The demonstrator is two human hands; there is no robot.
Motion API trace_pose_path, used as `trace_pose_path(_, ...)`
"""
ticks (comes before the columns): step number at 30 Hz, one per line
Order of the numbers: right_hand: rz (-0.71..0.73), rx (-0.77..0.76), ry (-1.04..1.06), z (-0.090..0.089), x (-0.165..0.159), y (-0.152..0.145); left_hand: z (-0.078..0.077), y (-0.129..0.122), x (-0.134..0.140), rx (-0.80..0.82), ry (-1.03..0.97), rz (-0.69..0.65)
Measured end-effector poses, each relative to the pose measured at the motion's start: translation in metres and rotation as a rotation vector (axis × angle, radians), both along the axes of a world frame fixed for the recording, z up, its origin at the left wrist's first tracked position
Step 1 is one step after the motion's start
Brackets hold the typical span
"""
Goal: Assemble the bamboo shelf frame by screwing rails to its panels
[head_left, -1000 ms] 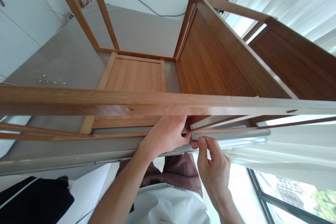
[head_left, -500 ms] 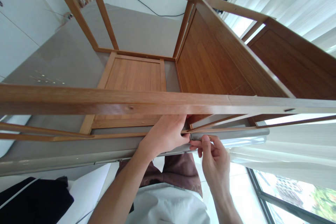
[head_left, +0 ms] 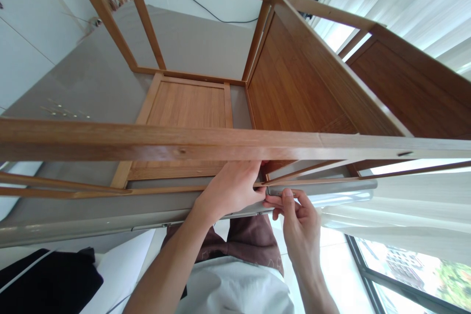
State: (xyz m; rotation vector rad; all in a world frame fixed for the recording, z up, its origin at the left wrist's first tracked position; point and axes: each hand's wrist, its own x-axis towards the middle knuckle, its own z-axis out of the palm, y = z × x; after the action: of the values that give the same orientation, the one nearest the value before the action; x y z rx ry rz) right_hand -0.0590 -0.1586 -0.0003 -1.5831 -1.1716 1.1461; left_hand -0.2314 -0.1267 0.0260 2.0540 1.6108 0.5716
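Note:
A brown wooden furniture frame (head_left: 235, 144) with upright panels lies across a grey-covered surface. My left hand (head_left: 235, 186) reaches under its near upper rail and closes round the lower rail (head_left: 169, 190) where an upright panel (head_left: 294, 78) meets it. The left thumb presses on the near side, while most of the fingers are hidden behind the wood. Just right of it, outside the lower rail, my right hand (head_left: 298, 213) is closed in a pinch. Between its thumb and fingers is a thin metal tool, mostly covered, with its tip close to the joint.
Inside the frame a flat wooden panel (head_left: 187, 108) lies on the grey surface (head_left: 91, 78). Several small brass-coloured screws (head_left: 64, 112) are scattered to the left. A black cloth item (head_left: 51, 274) lies at the lower left. White curtains (head_left: 412, 14) hang at the right, above a window (head_left: 405, 270).
My right hand has shifted very slightly to the left and its fingers have turned a little. My left hand and the frame stay in place.

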Motion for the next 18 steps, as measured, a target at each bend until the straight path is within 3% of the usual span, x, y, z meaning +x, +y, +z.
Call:
trace_pose_path(10,0.023,-0.048,-0.090,0.0017,0.0060,0.0037,0.0026,-0.0006,0.0011,0.016,0.010,0.009)
trace_pose_path(18,0.015,-0.089,-0.030,-0.0052,0.0011,0.0011,0.0036,-0.0008,0.0016,0.008,0.014,0.011)
